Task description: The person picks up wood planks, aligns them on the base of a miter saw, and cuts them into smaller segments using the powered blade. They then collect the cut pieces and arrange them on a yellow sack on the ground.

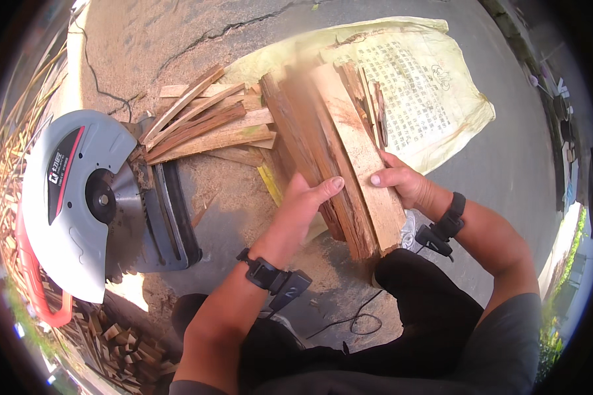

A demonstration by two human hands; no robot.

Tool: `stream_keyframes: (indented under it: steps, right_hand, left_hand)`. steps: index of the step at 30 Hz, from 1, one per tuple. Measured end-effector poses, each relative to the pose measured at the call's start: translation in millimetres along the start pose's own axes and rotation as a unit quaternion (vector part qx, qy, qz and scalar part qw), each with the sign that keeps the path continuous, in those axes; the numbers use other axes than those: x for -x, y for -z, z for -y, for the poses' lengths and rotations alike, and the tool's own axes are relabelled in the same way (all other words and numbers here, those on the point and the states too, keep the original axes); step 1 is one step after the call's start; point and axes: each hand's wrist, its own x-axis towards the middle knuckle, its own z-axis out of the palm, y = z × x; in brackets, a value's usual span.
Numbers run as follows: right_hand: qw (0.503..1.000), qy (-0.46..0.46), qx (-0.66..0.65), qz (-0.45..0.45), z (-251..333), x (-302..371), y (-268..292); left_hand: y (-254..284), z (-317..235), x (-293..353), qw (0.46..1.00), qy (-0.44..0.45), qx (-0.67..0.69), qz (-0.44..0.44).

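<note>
Between my two hands is a bundle of long, rough wood strips (336,145), some with dark bark and one with a pale sawn face. My left hand (310,197) grips the bundle's left side, its thumb lying across the bark. From the right, my right hand (405,181) clasps the pale strip, thumb on top and fingers out of sight behind it. The bundle slants over my knees, its near end by my right knee. More wood strips (211,122) lie in a loose pile just left of it. Dark straps with small devices circle both wrists.
At left stands a cut-off saw (79,191) with a grey guard, bare toothed blade and red handle. A pale yellow woven sack (428,85) with print lies beyond the bundle. Short cut wood pieces (125,349) heap at lower left. A black cable (359,322) loops by my feet; sawdust covers the ground.
</note>
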Motion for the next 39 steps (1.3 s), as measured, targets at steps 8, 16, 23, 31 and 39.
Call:
stream_keyframes:
  steps: [8, 16, 23, 31, 39]
  right_hand:
    - [0.997, 0.035, 0.037, -0.051, 61.0, -41.6, 88.3]
    - [0.787, -0.083, 0.599, -0.119, 57.9, -113.3, 168.8]
    - [0.825, -0.028, 0.564, -0.027, 72.0, -86.0, 175.0]
    - [0.802, 0.007, 0.597, 0.018, 82.4, -75.5, 170.0]
    - [0.81, -0.001, 0.584, -0.062, 138.0, -95.9, 200.4]
  left_hand:
    - [-57.5, -32.0, -95.7, 0.991, -0.067, -0.117, -0.023]
    - [-49.7, -3.7, -148.6, 0.945, -0.026, -0.321, -0.052]
    - [-18.2, -7.0, -129.5, 0.923, 0.049, -0.38, 0.039]
    - [17.6, -114.8, 21.5, 0.897, 0.117, -0.356, -0.234]
    - [77.2, -107.8, 87.9, 0.85, 0.222, -0.409, -0.245]
